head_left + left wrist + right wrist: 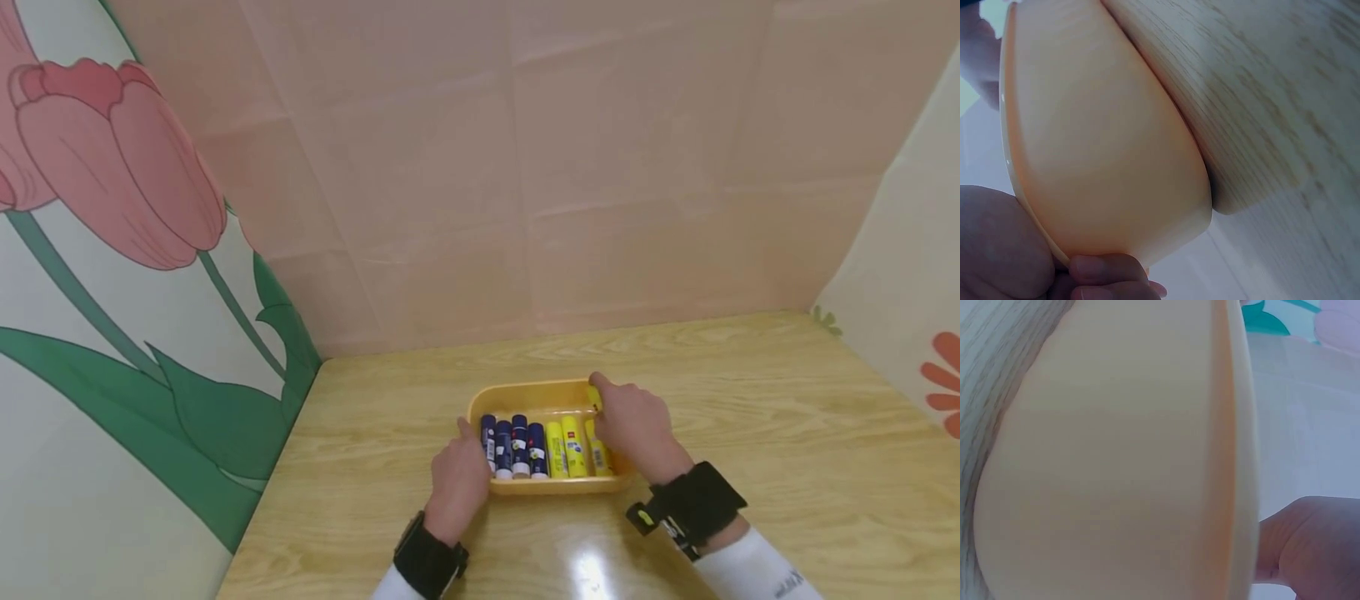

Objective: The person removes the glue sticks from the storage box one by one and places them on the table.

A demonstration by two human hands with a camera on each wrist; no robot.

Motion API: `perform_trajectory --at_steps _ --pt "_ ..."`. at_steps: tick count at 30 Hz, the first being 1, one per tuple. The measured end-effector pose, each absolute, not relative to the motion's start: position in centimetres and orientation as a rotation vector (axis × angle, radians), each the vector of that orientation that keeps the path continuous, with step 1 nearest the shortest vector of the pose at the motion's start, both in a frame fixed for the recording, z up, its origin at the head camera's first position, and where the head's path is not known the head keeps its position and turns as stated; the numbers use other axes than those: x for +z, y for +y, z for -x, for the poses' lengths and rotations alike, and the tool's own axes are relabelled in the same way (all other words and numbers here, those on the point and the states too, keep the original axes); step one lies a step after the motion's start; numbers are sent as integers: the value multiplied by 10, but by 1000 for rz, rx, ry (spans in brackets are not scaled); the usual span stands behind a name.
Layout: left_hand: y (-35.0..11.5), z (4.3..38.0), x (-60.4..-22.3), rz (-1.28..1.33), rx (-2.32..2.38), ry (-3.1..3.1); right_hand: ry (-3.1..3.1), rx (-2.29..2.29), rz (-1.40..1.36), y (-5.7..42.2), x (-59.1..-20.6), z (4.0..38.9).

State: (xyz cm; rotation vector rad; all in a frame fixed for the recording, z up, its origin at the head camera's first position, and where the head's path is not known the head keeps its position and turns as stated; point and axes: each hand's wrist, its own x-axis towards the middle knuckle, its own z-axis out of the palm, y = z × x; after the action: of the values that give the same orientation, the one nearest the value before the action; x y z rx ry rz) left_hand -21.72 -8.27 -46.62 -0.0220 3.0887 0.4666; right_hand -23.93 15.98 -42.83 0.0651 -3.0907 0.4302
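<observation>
Landmark: the orange tray, on the table, long side toward the person.

Left hand at the tray's left end, pinching the wall: fingers curled against the outside, base of the thumb over the rim in the left wrist view. Inside the tray, left to right: four dark blue sticks, then three yellow sticks, side by side along the near wall. A yellow piece shows at the tray's far right, beside the fingertips of the right hand. That hand bends over the tray's right end; cannot tell whether it pinches the rim, the yellow piece, or merely rests there.

Risks, my judgement: uneven lift or push by the two hands would tilt the tray, and round sticks could roll toward the lower end. Right fingers might drag the yellow piece or knock the rightmost stick out of line.

Surface: pale wood-grain table all round the tray, glare patch on its near side. Room: left of the tray, a tulip-printed panel; behind it, a creased pink backdrop; to its right, a pale panel with a red flower print.
</observation>
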Motion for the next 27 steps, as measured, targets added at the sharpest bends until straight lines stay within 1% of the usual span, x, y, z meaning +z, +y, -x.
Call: perform_trajectory --at_steps 15,27 --pt "-84 218 -463 -9 448 3109 -3022 456 -83 161 -420 228" --pt "-83 219 -468 -24 442 3125 -3027 467 -74 161 -418 226"
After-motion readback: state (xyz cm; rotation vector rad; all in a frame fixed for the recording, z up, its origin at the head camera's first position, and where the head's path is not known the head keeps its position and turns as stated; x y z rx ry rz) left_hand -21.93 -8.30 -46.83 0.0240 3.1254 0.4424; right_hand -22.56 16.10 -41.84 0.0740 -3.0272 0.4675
